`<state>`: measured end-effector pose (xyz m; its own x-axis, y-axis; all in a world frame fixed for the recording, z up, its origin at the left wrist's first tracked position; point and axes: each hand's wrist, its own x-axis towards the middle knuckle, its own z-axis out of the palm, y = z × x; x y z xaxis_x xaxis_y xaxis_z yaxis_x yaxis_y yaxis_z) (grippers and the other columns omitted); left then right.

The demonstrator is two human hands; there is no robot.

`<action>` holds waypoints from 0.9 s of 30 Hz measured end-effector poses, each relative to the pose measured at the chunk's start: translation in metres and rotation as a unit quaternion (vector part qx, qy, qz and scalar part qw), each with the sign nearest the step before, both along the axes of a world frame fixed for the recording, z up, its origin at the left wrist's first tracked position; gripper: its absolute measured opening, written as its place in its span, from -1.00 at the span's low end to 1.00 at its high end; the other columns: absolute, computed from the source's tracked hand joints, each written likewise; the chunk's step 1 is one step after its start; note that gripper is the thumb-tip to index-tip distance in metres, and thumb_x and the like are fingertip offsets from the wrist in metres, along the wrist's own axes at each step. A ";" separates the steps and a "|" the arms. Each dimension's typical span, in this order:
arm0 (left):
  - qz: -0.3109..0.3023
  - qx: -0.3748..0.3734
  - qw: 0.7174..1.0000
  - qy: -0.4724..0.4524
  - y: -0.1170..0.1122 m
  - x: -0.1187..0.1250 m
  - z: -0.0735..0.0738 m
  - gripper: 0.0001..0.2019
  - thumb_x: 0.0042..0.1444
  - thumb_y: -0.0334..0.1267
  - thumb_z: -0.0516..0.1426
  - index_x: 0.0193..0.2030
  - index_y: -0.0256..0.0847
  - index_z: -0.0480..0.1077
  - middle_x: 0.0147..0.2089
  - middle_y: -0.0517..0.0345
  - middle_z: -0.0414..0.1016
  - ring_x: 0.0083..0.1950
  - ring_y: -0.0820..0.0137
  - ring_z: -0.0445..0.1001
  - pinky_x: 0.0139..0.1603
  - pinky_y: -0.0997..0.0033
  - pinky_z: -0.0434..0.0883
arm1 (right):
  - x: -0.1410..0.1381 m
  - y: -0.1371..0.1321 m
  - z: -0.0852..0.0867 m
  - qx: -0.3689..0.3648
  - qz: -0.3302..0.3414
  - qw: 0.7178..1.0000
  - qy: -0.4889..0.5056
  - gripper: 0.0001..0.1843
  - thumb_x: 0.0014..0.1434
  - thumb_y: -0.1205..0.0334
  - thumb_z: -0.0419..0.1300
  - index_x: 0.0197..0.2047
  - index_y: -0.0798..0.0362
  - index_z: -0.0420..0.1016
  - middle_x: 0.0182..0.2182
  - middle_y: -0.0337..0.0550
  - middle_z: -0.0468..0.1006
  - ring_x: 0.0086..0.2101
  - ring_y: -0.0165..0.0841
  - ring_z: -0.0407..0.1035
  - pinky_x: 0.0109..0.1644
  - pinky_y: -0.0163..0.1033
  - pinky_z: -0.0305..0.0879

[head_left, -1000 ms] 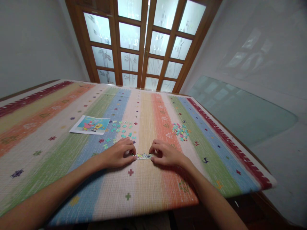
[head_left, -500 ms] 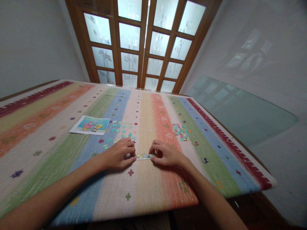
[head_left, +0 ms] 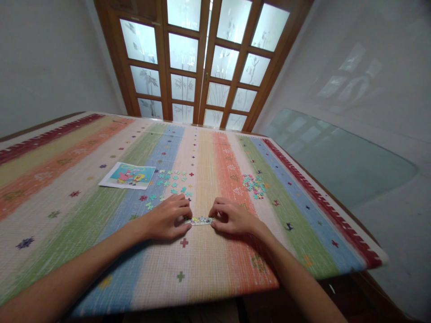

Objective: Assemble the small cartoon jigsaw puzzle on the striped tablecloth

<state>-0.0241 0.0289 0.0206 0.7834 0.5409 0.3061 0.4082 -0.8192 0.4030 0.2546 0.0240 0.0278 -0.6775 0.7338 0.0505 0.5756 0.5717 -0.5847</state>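
A short strip of joined puzzle pieces (head_left: 200, 220) lies flat on the striped tablecloth (head_left: 208, 260) near the front middle. My left hand (head_left: 167, 218) pinches the strip's left end, fingers curled. My right hand (head_left: 232, 217) presses on the strip's right end with bent fingers. Both hands rest on the cloth.
A printed cartoon reference picture (head_left: 128, 175) lies at the left. Several loose teal pieces (head_left: 170, 185) are scattered behind my left hand. A small heap of mixed pieces (head_left: 254, 184) sits at the right. The table's right edge (head_left: 340, 220) drops off beside a glass pane.
My left hand's fingers have shifted slightly on the strip's left end. The strip and my right hand stay where they were.
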 end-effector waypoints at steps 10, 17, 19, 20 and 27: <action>-0.002 -0.002 1.000 -0.009 0.001 0.000 -0.002 -0.89 0.26 -0.23 0.14 -0.27 -0.16 0.45 -0.31 0.11 0.46 -0.20 0.24 0.36 -0.06 0.17 0.30 | -0.001 -0.001 -0.001 -0.002 -0.002 1.000 0.011 -0.91 0.15 0.36 0.28 -0.23 0.04 0.56 -0.29 -0.20 0.42 -0.32 -0.37 0.33 -0.22 -0.25 0.24; 0.004 -0.007 1.000 -0.007 0.001 0.001 -0.002 -0.87 0.29 -0.21 0.14 -0.28 -0.16 0.44 -0.31 0.12 0.46 -0.21 0.26 0.36 -0.07 0.17 0.30 | -0.003 -0.002 -0.002 0.000 0.000 1.000 0.013 -0.90 0.15 0.36 0.29 -0.22 0.05 0.56 -0.30 -0.20 0.43 -0.32 -0.38 0.33 -0.22 -0.25 0.24; 0.005 -0.004 1.000 -0.005 0.001 0.001 -0.002 -0.87 0.29 -0.21 0.14 -0.27 -0.16 0.44 -0.31 0.12 0.45 -0.21 0.26 0.36 -0.08 0.17 0.30 | -0.003 -0.001 -0.003 0.001 0.001 1.000 0.014 -0.91 0.16 0.35 0.29 -0.22 0.05 0.56 -0.30 -0.20 0.43 -0.32 -0.37 0.33 -0.22 -0.25 0.24; 0.006 -0.003 1.000 -0.004 0.001 0.001 -0.003 -0.86 0.30 -0.20 0.14 -0.27 -0.15 0.44 -0.31 0.13 0.45 -0.21 0.26 0.36 -0.08 0.17 0.30 | -0.003 -0.001 -0.003 0.000 0.000 1.000 0.013 -0.91 0.16 0.35 0.29 -0.22 0.05 0.56 -0.30 -0.20 0.43 -0.31 -0.37 0.33 -0.22 -0.25 0.24; -0.002 -0.002 1.000 -0.003 0.002 0.002 -0.002 -0.86 0.31 -0.20 0.13 -0.26 -0.16 0.43 -0.32 0.13 0.44 -0.22 0.26 0.35 -0.08 0.17 0.28 | -0.005 -0.001 -0.006 0.011 0.001 1.000 0.016 -0.93 0.17 0.34 0.30 -0.24 0.05 0.56 -0.32 -0.21 0.43 -0.31 -0.36 0.33 -0.20 -0.25 0.24</action>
<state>-0.0221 0.0305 0.0186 0.7841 0.5385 0.3086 0.4023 -0.8196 0.4080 0.2495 0.0229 0.0220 -0.6771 0.7306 0.0883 0.5547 0.5856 -0.5910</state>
